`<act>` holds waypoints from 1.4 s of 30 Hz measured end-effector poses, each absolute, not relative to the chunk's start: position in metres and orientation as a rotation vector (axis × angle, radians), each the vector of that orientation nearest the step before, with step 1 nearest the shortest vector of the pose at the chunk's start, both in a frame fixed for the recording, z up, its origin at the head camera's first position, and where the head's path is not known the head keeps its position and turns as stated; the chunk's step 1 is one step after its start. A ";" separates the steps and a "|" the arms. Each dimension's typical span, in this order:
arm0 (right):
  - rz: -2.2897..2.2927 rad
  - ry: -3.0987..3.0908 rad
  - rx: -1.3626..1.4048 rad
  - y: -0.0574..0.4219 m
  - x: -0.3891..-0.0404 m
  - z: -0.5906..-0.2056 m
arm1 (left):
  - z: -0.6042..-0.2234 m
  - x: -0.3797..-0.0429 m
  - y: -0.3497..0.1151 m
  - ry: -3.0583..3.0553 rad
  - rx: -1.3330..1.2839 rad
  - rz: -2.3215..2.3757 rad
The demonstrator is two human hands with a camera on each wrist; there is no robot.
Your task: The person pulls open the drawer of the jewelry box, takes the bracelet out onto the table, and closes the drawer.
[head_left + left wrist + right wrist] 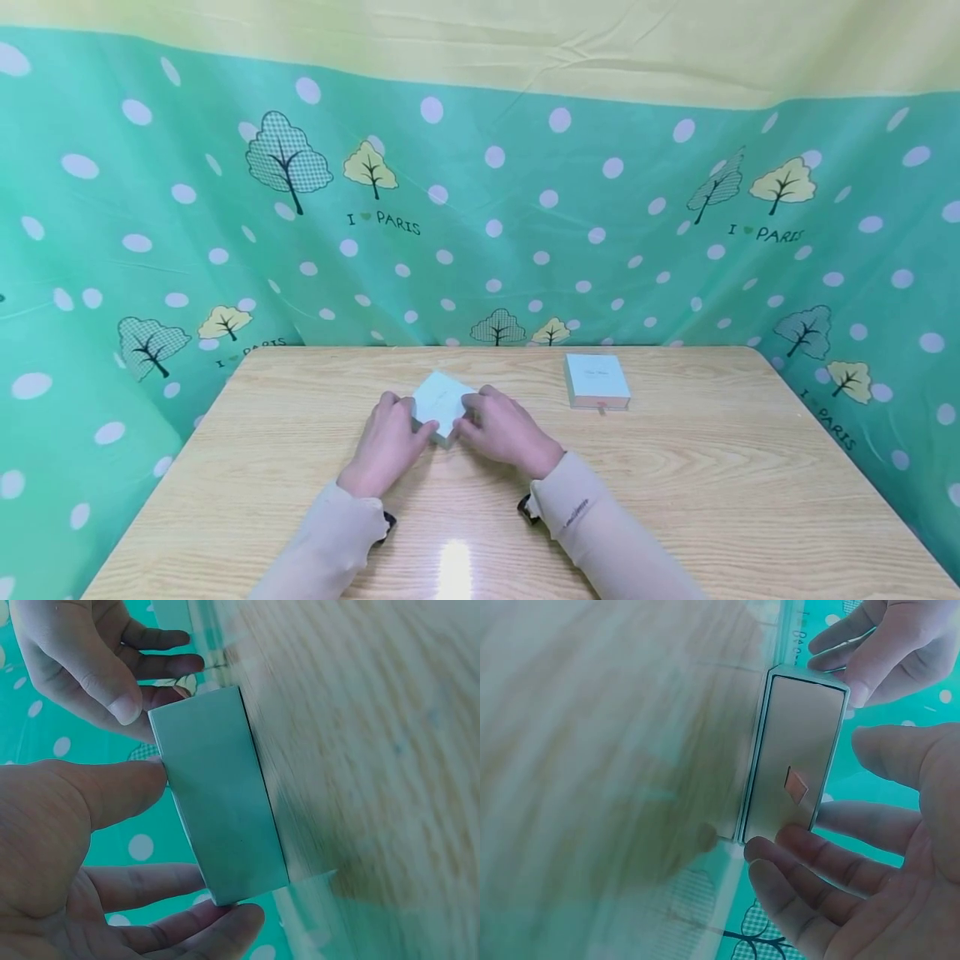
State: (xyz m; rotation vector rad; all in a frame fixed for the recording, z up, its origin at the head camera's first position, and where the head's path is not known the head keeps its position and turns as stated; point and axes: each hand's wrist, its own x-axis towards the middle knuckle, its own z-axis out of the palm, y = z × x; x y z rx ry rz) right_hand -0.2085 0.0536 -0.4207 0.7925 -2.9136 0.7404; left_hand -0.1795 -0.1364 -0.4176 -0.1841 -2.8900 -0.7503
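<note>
A small pale-blue drawer box (441, 402) lies on the table, turned with one corner toward me, with faint print on its lid. My left hand (386, 440) grips its left side, thumb on the near edge and fingers round the left corner. At the right corner is my right hand (504, 425); in the right wrist view its fingertips (763, 851) touch the box's end, while the thumb stands slightly off it. That view also shows the pinkish drawer front (791, 757) with a small ribbon tab (796, 786). The drawer appears closed.
A second pale-blue box (597, 379) sits farther right, its pinkish front and ribbon tab facing me. Both stand on a wood-grain table (697, 500). A green dotted curtain (517, 225) with printed trees hangs behind the table and at its sides.
</note>
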 end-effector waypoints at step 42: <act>0.675 -2.937 0.888 0.037 -0.212 -0.414 | -0.412 -0.173 -0.149 -2.926 -0.168 -0.625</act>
